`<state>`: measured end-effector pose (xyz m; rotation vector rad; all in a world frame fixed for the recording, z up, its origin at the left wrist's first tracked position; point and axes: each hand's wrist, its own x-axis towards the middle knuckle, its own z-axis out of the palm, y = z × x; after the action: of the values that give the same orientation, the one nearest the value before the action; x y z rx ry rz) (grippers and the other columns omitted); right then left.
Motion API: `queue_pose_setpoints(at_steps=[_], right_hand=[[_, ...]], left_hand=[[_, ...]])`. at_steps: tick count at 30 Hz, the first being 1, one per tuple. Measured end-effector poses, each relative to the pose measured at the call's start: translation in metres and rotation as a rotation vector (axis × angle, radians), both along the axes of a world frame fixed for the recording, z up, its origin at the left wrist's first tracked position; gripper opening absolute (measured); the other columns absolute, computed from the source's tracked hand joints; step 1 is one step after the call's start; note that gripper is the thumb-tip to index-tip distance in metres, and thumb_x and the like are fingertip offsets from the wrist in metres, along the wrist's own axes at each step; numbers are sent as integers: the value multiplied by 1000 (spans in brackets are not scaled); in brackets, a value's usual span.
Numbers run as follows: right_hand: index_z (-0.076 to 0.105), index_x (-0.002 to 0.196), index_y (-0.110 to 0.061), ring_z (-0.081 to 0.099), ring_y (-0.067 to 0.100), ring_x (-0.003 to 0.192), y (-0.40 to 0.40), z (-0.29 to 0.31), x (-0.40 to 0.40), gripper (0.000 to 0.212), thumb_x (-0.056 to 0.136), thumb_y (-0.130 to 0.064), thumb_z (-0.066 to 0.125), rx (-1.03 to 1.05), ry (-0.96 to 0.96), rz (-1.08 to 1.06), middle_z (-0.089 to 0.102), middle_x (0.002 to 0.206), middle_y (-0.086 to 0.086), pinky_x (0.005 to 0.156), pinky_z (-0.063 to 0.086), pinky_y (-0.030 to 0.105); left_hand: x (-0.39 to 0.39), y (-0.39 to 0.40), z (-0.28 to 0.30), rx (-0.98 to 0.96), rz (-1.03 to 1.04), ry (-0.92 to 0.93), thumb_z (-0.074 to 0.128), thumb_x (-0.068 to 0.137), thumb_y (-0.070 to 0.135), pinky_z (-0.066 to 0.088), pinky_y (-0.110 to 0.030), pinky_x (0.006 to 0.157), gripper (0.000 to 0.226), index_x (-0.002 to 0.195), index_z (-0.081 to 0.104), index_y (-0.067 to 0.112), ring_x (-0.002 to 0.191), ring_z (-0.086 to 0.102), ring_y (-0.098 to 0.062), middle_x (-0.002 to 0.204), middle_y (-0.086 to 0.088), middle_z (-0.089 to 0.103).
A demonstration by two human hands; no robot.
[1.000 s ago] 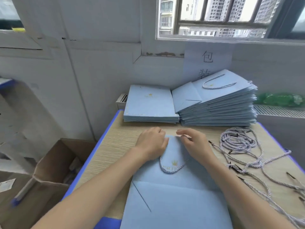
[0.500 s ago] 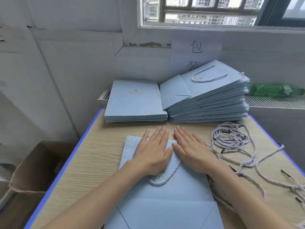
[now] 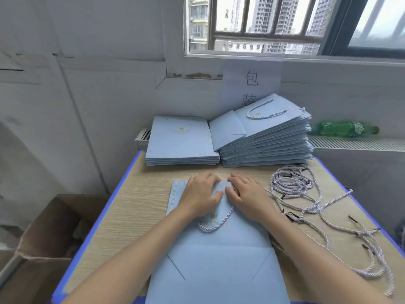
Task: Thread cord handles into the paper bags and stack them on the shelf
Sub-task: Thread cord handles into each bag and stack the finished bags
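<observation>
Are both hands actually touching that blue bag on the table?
Touching. The head view shows the left hand and right hand lying on the bag, fingers curled at its top edge.

The surface point(image 3: 140, 207) is pale wood-grain laminate, matt, with a smooth blue plastic-looking edge. The paper bag point(image 3: 219, 260) lying on it is matt, smooth, light blue paper with sharp creases and small gold print; the two stacks of bags point(image 3: 182, 141) behind show the same finish. The loose cords point(image 3: 306, 194) are twisted rope, white-grey, rough-looking, with dark tips. The box point(image 3: 43, 238) beside the surface is brown corrugated cardboard, dull and frayed at its edges. The green bottle point(image 3: 341, 128) looks like glossy plastic.
</observation>
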<state>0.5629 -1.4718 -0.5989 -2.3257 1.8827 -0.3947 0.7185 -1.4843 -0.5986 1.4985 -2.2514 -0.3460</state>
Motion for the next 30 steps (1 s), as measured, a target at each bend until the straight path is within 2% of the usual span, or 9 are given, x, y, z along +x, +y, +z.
queue_pose_setpoints(at_steps=[3, 6, 10, 15, 17, 21, 25, 28, 30], right_hand=[[52, 125, -12, 44, 21, 126, 10, 15, 7, 40, 98, -37, 36, 67, 11, -6, 49, 138, 5, 97, 31, 31], [59, 98, -8, 54, 24, 88, 28, 47, 18, 24, 93, -29, 48, 116, 31, 21, 63, 104, 12, 67, 35, 31], [52, 96, -13, 53, 25, 92, 54, 95, 24, 16, 83, -20, 59, 47, 5, 138, 58, 98, 7, 75, 41, 33], [46, 103, -16, 50, 22, 84, 59, 162, 18, 34, 77, -22, 67, -94, -156, 141, 56, 92, 2, 67, 38, 32], [49, 108, -17, 53, 22, 87, 47, 173, 11, 35, 78, -16, 67, -107, -333, 150, 60, 99, 4, 68, 40, 31], [51, 120, -16, 56, 24, 94, 6, 179, -10, 37, 85, -10, 62, -285, -552, 26, 60, 108, 6, 78, 45, 32], [48, 125, -10, 55, 27, 98, -39, 184, -36, 36, 90, -11, 55, -407, -557, -179, 60, 117, 11, 79, 39, 31], [43, 129, -12, 46, 29, 116, -66, 191, -53, 38, 91, -19, 48, -488, -2, -407, 51, 125, 11, 93, 35, 40], [48, 125, -14, 42, 26, 118, -76, 187, -50, 34, 91, -21, 46, -486, 201, -381, 48, 126, 8, 96, 33, 41]], left_hand=[[3, 11, 5, -35, 48, -62, 53, 90, 39, 20, -28, 92, 36, 121, 53, 20, 122, 42, -15, 124, 3, 50], [14, 27, 26, -44, 68, -59, 61, 85, 38, 22, -30, 90, 33, 111, 54, 20, 116, 44, -16, 116, 2, 54], [37, 46, 72, -343, 46, -189, 64, 82, 41, 18, -31, 88, 29, 103, 58, 22, 113, 41, -14, 109, 7, 57], [38, 39, 145, -859, -24, -91, 71, 59, 31, 20, -31, 72, 22, 73, 61, 16, 90, 44, -17, 77, 6, 61], [33, 24, 164, -899, 1, -40, 71, 61, 26, 26, -35, 79, 23, 80, 64, 14, 96, 39, -18, 88, 2, 62], [15, -7, 170, -684, 120, 8, 64, 85, 28, 24, -33, 95, 46, 128, 51, 19, 121, 33, -21, 126, 0, 44], [8, -38, 135, -382, 97, 73, 55, 92, 34, 32, -29, 99, 39, 127, 49, 18, 122, 37, -19, 124, -2, 44], [5, -56, 106, -70, 75, -17, 51, 92, 48, 31, -30, 104, 57, 137, 40, 15, 130, 34, -23, 135, -7, 40], [2, -66, 88, 62, 73, -97, 50, 89, 57, 31, -33, 107, 69, 139, 38, 11, 132, 33, -27, 138, -13, 39]])
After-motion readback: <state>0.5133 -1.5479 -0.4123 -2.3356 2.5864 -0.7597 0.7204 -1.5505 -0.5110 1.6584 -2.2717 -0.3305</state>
